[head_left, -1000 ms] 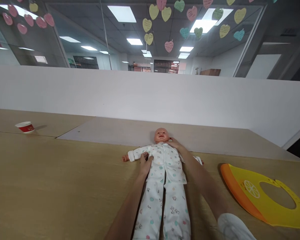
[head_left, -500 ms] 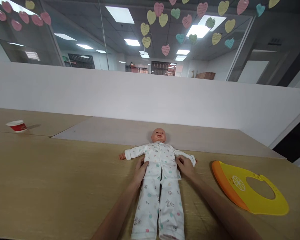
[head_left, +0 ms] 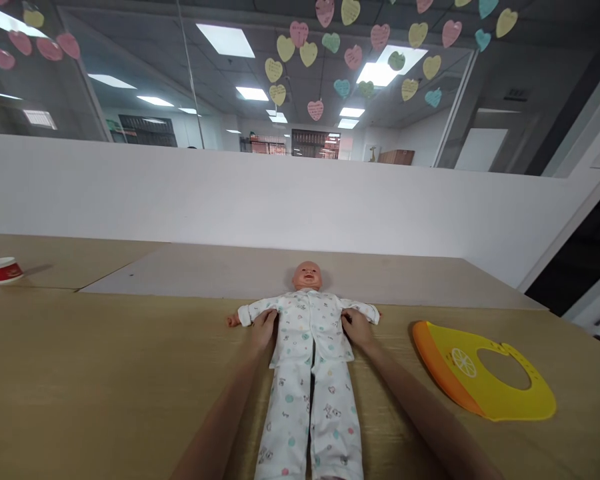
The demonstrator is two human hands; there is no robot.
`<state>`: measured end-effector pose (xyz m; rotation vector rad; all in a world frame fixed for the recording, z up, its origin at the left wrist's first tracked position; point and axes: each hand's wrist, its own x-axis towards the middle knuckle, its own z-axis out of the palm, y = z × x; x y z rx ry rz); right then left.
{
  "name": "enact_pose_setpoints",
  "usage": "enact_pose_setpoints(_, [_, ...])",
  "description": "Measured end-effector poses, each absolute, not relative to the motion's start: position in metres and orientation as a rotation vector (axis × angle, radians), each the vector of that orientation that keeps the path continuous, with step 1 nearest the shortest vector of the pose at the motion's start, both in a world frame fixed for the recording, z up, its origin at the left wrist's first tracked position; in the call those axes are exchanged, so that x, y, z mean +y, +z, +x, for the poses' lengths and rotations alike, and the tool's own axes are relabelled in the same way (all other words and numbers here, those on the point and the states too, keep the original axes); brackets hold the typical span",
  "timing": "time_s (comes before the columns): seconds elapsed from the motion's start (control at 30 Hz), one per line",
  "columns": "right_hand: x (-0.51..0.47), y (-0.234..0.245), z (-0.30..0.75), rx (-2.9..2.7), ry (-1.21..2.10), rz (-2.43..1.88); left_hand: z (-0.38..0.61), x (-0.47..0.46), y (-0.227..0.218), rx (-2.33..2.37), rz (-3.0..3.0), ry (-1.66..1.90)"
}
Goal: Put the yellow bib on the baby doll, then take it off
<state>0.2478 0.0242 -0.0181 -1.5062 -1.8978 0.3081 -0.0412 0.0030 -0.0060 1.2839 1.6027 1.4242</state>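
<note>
A baby doll (head_left: pixel 307 333) lies on its back on the wooden table (head_left: pixel 105 373), dressed in white pajamas (head_left: pixel 310 327) with a small colored print. Its pink plastic head (head_left: pixel 307 275) is turned up, with both arms out to the sides. My left hand (head_left: pixel 265 328) closes on the side of the pajama top, just below the doll's arm. My right hand (head_left: pixel 357 328) holds the opposite side of the top in the same way. My fingers partly hide the cloth there.
A yellow silicone bib (head_left: pixel 480 380) with an orange pocket lies to the right of the doll. A red-and-white paper cup (head_left: pixel 1 270) lies on its side at the far left. A white partition (head_left: pixel 280 200) runs behind the table's far edge.
My right hand has moved from the doll's neck down to the side of its top. My left hand has shifted from the chest to the opposite side. The view has drifted, and the scene sits further left.
</note>
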Motion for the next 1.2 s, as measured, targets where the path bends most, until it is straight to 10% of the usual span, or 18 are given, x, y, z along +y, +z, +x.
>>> enact_pose_setpoints(1.2, [0.076,0.024,0.333,-2.229,0.098,-1.705,-0.041,-0.023,-0.012,1.645,1.655,1.365])
